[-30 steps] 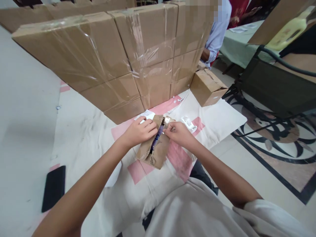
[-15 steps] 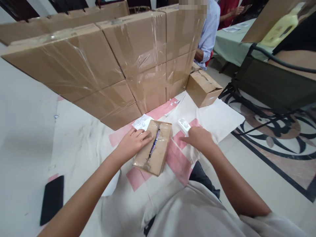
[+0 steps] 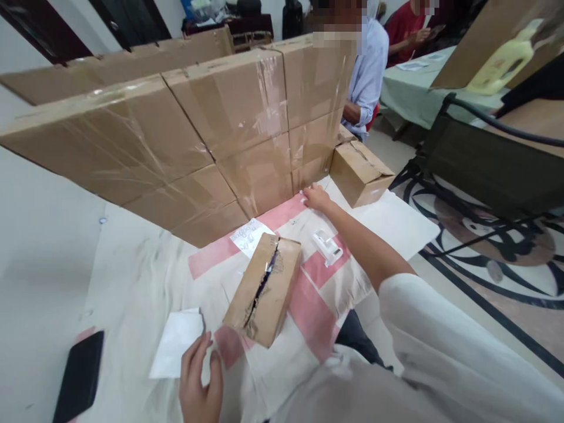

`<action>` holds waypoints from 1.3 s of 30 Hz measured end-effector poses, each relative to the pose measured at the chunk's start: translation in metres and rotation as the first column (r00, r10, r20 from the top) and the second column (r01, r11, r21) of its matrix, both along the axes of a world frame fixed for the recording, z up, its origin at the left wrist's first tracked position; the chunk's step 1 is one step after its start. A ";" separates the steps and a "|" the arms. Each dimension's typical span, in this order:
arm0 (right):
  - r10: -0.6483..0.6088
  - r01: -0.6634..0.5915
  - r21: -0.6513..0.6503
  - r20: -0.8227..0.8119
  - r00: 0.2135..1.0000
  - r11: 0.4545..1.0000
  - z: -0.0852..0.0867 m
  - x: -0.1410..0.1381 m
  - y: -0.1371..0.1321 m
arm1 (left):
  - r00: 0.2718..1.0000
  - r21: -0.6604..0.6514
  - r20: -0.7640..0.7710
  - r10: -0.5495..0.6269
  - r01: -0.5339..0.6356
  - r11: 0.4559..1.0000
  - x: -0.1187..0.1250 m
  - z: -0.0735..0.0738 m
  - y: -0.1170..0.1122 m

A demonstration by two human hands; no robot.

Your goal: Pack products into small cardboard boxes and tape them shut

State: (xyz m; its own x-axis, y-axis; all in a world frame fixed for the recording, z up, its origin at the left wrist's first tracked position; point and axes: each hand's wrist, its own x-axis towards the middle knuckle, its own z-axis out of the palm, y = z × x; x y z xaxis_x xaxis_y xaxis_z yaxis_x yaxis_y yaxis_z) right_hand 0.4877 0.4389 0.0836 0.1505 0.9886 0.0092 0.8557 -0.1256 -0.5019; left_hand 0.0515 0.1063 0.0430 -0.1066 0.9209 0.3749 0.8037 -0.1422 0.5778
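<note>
My right hand (image 3: 315, 197) stretches far forward to the foot of the cardboard wall. Its fingers are drawn together beside small white scraps (image 3: 302, 193); what they hold, if anything, is too small to make out. Near me, my left hand (image 3: 200, 376) has its fingers apart and nothing in them, close to a folded white paper (image 3: 178, 343). Between the hands lies a brown cardboard box (image 3: 268, 288), its top split along a ragged, dark slit with tape around it. A white plastic device (image 3: 326, 247) rests to its right, under my right forearm.
A tall wall of taped cardboard boxes (image 3: 251, 106) stands across the table's far side. Behind the right hand sits another carton (image 3: 361, 170). A sheet with writing (image 3: 251, 235) lies by the box, a black phone-like slab (image 3: 79, 376) at left. A person (image 3: 368, 76) sits beyond; a chair (image 3: 489, 164) stands right.
My left hand has left the cardboard box and drawn back toward me. My right hand has moved from beside the white device forward to the white scraps. The view has shifted slightly.
</note>
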 end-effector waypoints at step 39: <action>0.463 -0.493 0.147 -0.640 0.613 0.857 -0.045 -0.101 -0.298 | 0.318 -0.148 -0.616 -0.720 0.852 0.503 0.010 0.065 0.097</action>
